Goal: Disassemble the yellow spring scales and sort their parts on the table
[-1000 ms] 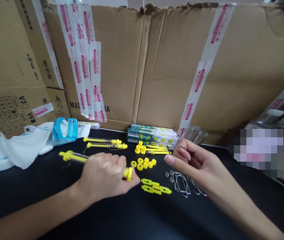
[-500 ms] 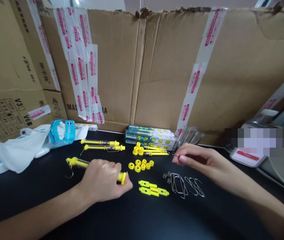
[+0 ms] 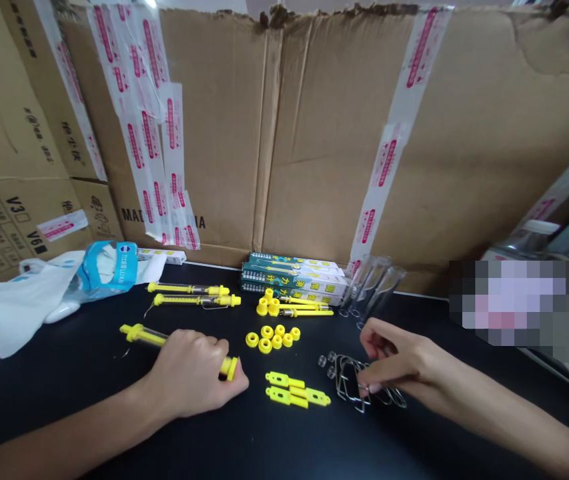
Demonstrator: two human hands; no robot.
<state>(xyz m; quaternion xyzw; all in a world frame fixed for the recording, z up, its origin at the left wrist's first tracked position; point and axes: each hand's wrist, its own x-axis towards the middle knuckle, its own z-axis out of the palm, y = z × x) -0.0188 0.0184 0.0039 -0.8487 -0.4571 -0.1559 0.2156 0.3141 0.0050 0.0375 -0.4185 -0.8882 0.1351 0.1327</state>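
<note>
My left hand (image 3: 191, 373) is closed around a clear tube with yellow end caps (image 3: 141, 335), held flat on the black table (image 3: 264, 440). My right hand (image 3: 394, 363) reaches down with fingers pinched over a pile of bent metal wire hooks (image 3: 349, 380). Between the hands lie two flat yellow plastic strips (image 3: 294, 393) and several small yellow rings (image 3: 270, 337). Behind them lie two finished yellow tubes (image 3: 191, 295) and more yellow parts (image 3: 289, 307).
Green and white slim boxes (image 3: 294, 273) are stacked at the back, with clear empty tubes (image 3: 374, 287) beside them. A white plastic bag with a blue pack (image 3: 64, 283) lies at the left. Taped cardboard walls (image 3: 314, 133) close off the back and left.
My right hand has dropped from mid-air down and toward me onto the wire hooks. My left hand has kept its grip on the tube, shifting slightly left.
</note>
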